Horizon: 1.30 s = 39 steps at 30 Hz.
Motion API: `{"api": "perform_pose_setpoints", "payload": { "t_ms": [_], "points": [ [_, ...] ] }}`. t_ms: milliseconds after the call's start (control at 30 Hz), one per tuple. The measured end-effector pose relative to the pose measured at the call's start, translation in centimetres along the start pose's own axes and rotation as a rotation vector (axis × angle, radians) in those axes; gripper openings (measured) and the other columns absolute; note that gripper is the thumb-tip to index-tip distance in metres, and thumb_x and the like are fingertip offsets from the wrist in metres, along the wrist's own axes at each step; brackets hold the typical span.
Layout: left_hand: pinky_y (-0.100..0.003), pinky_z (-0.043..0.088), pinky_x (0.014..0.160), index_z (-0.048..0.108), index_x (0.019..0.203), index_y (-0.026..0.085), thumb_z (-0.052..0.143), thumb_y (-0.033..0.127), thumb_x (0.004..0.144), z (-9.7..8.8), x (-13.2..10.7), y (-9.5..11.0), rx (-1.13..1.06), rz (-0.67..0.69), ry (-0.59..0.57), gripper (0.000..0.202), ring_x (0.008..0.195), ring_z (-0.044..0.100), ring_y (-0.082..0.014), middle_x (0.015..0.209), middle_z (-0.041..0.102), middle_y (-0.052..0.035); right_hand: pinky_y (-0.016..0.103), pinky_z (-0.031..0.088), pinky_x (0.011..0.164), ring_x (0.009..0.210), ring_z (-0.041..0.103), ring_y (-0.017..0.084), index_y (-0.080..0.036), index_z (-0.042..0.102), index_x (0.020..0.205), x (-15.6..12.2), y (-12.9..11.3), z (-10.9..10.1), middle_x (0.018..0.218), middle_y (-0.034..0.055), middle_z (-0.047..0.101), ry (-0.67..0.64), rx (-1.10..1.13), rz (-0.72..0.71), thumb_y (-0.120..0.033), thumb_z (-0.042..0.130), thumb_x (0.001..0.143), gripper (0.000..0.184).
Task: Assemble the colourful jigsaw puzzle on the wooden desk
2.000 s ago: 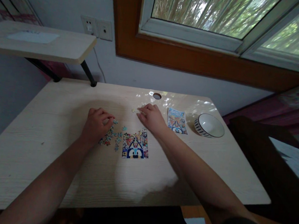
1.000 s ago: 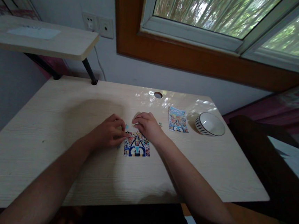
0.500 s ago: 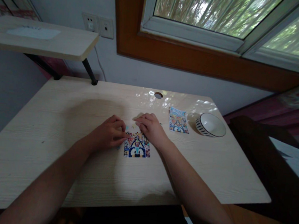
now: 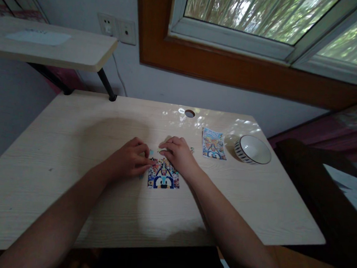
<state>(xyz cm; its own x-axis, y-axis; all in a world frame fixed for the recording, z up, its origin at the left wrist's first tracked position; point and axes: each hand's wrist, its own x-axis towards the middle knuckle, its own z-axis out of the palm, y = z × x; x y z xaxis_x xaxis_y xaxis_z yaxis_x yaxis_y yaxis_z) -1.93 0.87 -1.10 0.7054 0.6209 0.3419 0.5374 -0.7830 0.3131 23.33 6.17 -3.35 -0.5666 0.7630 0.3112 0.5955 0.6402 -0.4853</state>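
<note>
A small, partly built colourful jigsaw puzzle (image 4: pixel 163 179) with a blue cartoon face lies in the middle of the pale wooden table (image 4: pixel 71 141). My left hand (image 4: pixel 130 160) rests at its left edge, fingers curled, thumb and forefinger pinched on puzzle pieces that are mostly hidden under the hand. My right hand (image 4: pixel 179 153) lies over the puzzle's top edge, fingers stretched leftward with their tips pressing down. A loose pale piece (image 4: pixel 151 151) sits between the two hands. Another loose piece (image 4: pixel 191 149) lies just right of my right hand.
A printed picture card (image 4: pixel 214 144) lies right of the puzzle, and a white striped bowl (image 4: pixel 252 149) beyond it. A cable hole (image 4: pixel 189 113) sits near the table's back edge. A raised shelf (image 4: pixel 48 47) overhangs the back left. A dark chair (image 4: pixel 317 192) stands at right.
My left hand slid right from the loose cluster of pieces to the puzzle's left edge, bringing the pieces with it. My right hand drew back onto the puzzle's top edge. Both have barely moved in the last second.
</note>
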Motion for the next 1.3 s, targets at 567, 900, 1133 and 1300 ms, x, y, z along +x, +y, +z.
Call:
{"api": "perform_pose_setpoints", "payload": {
  "t_ms": [567, 900, 1133, 1300],
  "points": [
    [-0.041, 0.044, 0.094, 0.079, 0.117, 0.031, 0.062, 0.033, 0.100, 0.0, 0.0, -0.1, 0.012, 0.007, -0.002, 0.024, 0.104, 0.048, -0.0249, 0.103, 0.067, -0.0078, 0.039, 0.046, 0.089, 0.099, 0.056, 0.024, -0.023, 0.077, 0.113, 0.0, -0.2, -1.0, 0.109, 0.0089, 0.071, -0.048, -0.079, -0.154, -0.026, 0.061, 0.102, 0.020],
    [-0.041, 0.044, 0.094, 0.079, 0.117, 0.032, 0.062, 0.035, 0.100, 0.0, -0.1, -0.1, 0.003, -0.011, -0.008, 0.024, 0.104, 0.049, -0.0246, 0.103, 0.066, -0.0076, 0.038, 0.043, 0.085, 0.100, 0.058, 0.024, -0.026, 0.078, 0.112, -0.2, 0.7, -1.3, 0.108, 0.0068, 0.072, -0.080, -0.132, -0.226, -0.039, 0.067, 0.099, 0.021],
    [-0.041, 0.044, 0.094, 0.079, 0.118, 0.032, 0.063, 0.034, 0.099, 0.1, -0.2, -0.2, -0.003, -0.006, -0.003, 0.025, 0.104, 0.050, -0.0247, 0.103, 0.066, -0.0076, 0.039, 0.042, 0.081, 0.097, 0.057, 0.025, -0.024, 0.077, 0.110, -0.2, -0.1, -1.6, 0.101, 0.0077, 0.071, -0.111, -0.266, -0.264, -0.037, 0.060, 0.103, 0.023],
    [-0.040, 0.044, 0.093, 0.079, 0.116, 0.032, 0.063, 0.034, 0.099, 0.0, -0.1, -0.1, -0.012, -0.011, -0.003, 0.024, 0.104, 0.050, -0.0248, 0.102, 0.067, -0.0076, 0.038, 0.044, 0.083, 0.095, 0.059, 0.024, -0.023, 0.077, 0.110, -0.2, -0.2, -1.6, 0.101, 0.0083, 0.071, -0.134, -0.285, -0.266, -0.036, 0.056, 0.105, 0.026]
  ]
}}
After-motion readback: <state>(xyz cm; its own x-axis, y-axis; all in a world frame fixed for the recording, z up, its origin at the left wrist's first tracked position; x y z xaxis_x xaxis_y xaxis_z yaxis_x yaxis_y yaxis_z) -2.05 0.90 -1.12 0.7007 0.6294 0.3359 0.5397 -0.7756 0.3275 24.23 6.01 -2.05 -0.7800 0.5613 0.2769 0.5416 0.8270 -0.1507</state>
